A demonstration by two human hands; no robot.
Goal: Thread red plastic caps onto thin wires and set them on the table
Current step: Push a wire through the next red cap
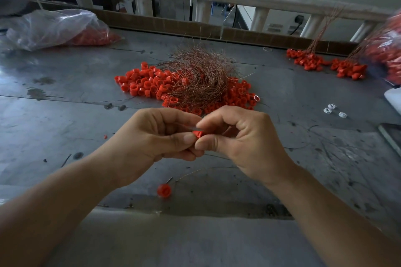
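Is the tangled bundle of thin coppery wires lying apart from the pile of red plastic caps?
No, the bundle of coppery wires lies on the pile of red plastic caps, which shows at both sides.

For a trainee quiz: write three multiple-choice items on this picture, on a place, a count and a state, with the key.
1. Where does the tangle of copper wires lie?
A. On the pile of loose red caps
B. In a plastic bag
C. At the table's near edge

2. How many small white pieces lie on the table?
A. One
B. Three
C. Six

3. The red cap between the hands is:
A. resting on the table
B. pinched by fingers of both hands
C. held by the left hand alone

Key: 1A, wires spread over the pile; 2B, three lie near the right edge; 3B, left hand and right hand both pinch it.
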